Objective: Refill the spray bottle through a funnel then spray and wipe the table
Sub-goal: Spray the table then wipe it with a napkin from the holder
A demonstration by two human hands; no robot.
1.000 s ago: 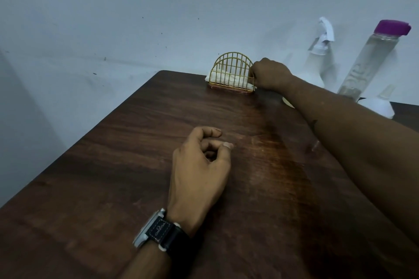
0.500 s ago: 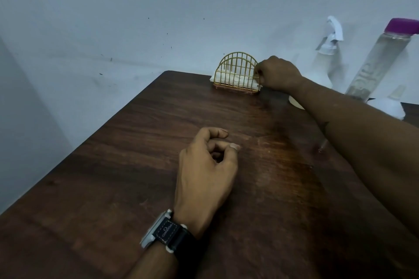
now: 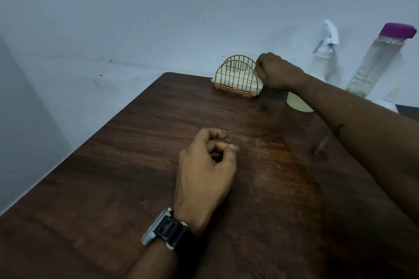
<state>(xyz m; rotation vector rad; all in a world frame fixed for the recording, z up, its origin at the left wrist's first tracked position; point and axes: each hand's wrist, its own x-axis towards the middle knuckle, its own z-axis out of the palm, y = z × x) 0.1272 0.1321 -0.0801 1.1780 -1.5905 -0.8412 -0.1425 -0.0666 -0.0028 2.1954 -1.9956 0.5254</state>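
Note:
A white spray bottle (image 3: pixel 324 61) stands at the back right against the wall, beside a clear water bottle (image 3: pixel 381 61) with a purple cap. A white funnel (image 3: pixel 390 97) peeks out behind my right forearm. My right hand (image 3: pixel 277 71) is at the right end of a gold wire napkin holder (image 3: pixel 235 77), fingers curled and pinching the edge of a white napkin (image 3: pixel 260 85) in it. My left hand (image 3: pixel 204 172) rests on the dark wooden table (image 3: pixel 136 142), fingers loosely curled, holding nothing. A wet sheen (image 3: pixel 283 158) covers the table's middle.
A cream round object (image 3: pixel 297 103) sits partly hidden under my right forearm. A small puddle (image 3: pixel 319 154) lies near that arm. The table's left edge runs diagonally along a pale wall. A watch is on my left wrist.
My right hand has lifted slightly along the holder's right edge, still at the napkins. My left hand has stayed in place on the table.

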